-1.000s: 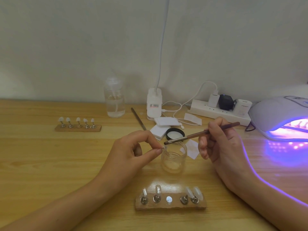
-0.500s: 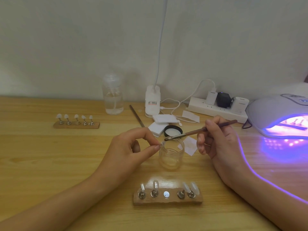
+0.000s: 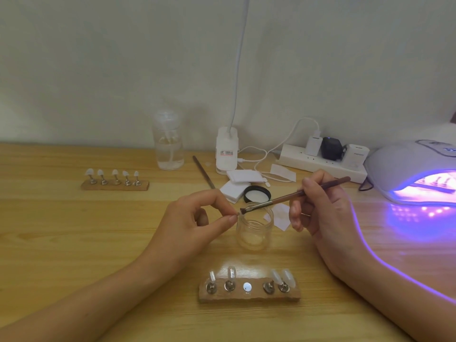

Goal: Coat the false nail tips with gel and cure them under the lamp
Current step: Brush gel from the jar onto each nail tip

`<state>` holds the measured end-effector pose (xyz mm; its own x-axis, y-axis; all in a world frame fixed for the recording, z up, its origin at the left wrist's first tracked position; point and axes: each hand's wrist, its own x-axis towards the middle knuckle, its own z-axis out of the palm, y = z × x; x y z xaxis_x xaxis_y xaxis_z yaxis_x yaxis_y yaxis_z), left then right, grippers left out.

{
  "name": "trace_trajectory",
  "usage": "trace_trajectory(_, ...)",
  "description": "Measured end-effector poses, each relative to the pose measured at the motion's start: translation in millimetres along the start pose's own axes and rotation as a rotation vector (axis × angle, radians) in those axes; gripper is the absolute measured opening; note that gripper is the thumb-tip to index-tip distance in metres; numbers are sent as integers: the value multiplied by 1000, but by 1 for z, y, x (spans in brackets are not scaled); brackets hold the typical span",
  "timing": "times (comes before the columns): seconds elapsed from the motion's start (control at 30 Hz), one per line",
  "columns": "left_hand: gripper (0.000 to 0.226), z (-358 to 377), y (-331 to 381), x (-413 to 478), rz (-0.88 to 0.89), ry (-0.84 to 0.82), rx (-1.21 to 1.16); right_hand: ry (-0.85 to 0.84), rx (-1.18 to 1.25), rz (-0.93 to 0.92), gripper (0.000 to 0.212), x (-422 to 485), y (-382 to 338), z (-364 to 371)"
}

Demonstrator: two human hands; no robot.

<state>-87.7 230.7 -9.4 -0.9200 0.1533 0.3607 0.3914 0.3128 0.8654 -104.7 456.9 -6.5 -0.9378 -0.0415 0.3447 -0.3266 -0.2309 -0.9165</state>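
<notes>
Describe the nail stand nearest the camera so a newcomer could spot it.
On the wooden table, look at the near edge, just in front of the glass jar. The near stand there carries four clear tips and one bare metal disc mid-row, whereas the far-left stand holds five white tips.

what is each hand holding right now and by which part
The left hand pinches a small nail tip between thumb and forefinger; which part is hidden. The right hand grips the brush around mid-handle, bristles at the nail tip.
</notes>
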Motion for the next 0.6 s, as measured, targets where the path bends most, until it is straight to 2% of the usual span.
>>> trace_trajectory(0.1,14,0,0,0,-4,-4,-4,49,6,18,22,1,-1,-2)
trace_trajectory(0.27,14,-1,-1,0,-5,-12,-10,-1,30,19,21,1,1,-1)
trace_trajectory(0.43,14,-1,0,0,-8,-21,-11,54,25,28,20,1,0,-4)
trace_trajectory(0.6,15,-1,0,-1,-5,-33,-26,4,14,18,21,1,1,-1)
